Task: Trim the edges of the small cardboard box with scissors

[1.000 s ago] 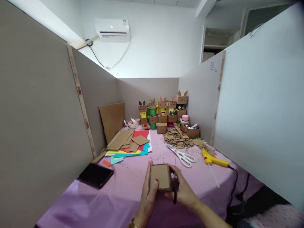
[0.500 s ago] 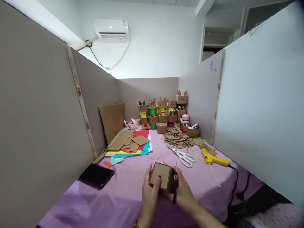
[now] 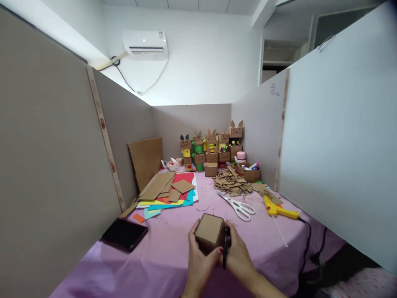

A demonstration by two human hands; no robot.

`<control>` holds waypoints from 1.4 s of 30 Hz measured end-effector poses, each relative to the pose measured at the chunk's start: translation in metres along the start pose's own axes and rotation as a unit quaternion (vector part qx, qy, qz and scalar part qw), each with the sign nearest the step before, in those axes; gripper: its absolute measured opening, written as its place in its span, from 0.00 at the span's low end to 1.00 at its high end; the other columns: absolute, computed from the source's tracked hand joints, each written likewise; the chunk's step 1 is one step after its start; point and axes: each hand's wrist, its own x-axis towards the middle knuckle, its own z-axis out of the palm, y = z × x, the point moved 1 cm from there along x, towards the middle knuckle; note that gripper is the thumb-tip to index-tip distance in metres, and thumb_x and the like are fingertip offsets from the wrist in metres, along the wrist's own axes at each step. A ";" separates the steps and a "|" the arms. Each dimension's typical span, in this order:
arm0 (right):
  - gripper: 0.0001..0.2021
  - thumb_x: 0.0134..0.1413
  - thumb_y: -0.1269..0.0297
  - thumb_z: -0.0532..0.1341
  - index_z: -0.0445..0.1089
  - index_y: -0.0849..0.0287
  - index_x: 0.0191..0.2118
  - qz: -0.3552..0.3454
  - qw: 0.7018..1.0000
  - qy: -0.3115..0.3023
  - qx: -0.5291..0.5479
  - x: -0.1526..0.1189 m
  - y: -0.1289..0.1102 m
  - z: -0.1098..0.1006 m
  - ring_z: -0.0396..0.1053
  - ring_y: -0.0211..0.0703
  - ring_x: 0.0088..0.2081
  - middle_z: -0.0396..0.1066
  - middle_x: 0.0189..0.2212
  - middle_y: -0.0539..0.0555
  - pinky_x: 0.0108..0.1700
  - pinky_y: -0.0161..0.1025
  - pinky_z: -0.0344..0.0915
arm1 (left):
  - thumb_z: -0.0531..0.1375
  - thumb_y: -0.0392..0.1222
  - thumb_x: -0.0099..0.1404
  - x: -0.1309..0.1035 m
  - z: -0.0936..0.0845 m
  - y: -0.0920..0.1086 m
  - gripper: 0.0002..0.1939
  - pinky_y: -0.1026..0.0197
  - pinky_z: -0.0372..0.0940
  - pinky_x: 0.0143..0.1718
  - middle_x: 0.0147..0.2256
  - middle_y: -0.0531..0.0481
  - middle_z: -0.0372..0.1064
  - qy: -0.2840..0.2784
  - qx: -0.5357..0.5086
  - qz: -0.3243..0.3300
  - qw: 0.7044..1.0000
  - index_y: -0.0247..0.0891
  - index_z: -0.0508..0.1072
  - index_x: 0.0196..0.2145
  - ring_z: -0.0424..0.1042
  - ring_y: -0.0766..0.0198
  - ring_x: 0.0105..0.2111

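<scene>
Both hands meet low in the middle of the view: the left hand (image 3: 198,258) wraps round the near left side of a small cardboard box (image 3: 210,231), thumb up along its side and fingertips curled under its front edge, while the right hand (image 3: 238,258) is closed against the box's right side with a thin dark tool (image 3: 224,248) — a blade or pen, too slim to tell which — pinched upright against that side. The box sits just above the worktop (image 3: 161,256), its plain top face tilted toward the camera, a hold that seems meant to steady it from both sides while the tool's edge runs along the right wall. Going by size from there: grey partition panels (image 3: 56,145) close in the worktop on three sides, and its pink cloth carries a spread of coloured paper sheets (image 3: 169,194) with cardboard pieces on top, to the left and beyond the hands. A dark tablet (image 3: 124,234) lies flat near the left panel. At the back stands a row of cardboard figures (image 3: 214,147) with ears, out of the way against the rear panel. Nearer, a heap of cardboard scraps (image 3: 231,184) lies right of centre, a yellow glue gun (image 3: 279,210) rests with its cord trailing off the right edge, and white-handled scissors (image 3: 238,205) lie shut — both well within reach of the right hand.
</scene>
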 end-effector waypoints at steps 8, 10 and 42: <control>0.37 0.33 0.63 0.70 0.55 0.51 0.53 0.050 0.983 -0.116 0.131 0.000 -0.009 -0.010 0.70 0.51 0.41 0.70 0.42 0.54 0.43 0.44 0.65 | 0.67 0.44 0.44 0.011 -0.006 0.002 0.42 0.48 0.56 0.55 0.54 0.34 0.59 0.040 0.023 -0.054 0.997 0.37 0.52 0.53 0.60 0.46 0.55; 0.30 0.40 0.58 0.67 0.56 0.50 0.51 0.067 0.972 -0.123 0.189 -0.003 -0.008 -0.022 0.70 0.46 0.37 0.69 0.37 0.51 0.39 0.41 0.65 | 0.68 0.48 0.43 0.013 -0.012 0.005 0.44 0.48 0.58 0.53 0.53 0.35 0.60 0.022 -0.041 -0.067 0.997 0.38 0.52 0.53 0.62 0.45 0.54; 0.27 0.42 0.44 0.64 0.63 0.57 0.44 0.142 0.954 -0.132 0.229 0.035 -0.007 -0.067 0.65 0.36 0.25 0.68 0.23 0.47 0.28 0.33 0.59 | 0.61 0.39 0.55 0.030 -0.051 0.033 0.36 0.53 0.64 0.47 0.50 0.45 0.70 -0.046 -0.271 -0.211 0.938 0.46 0.54 0.59 0.67 0.51 0.50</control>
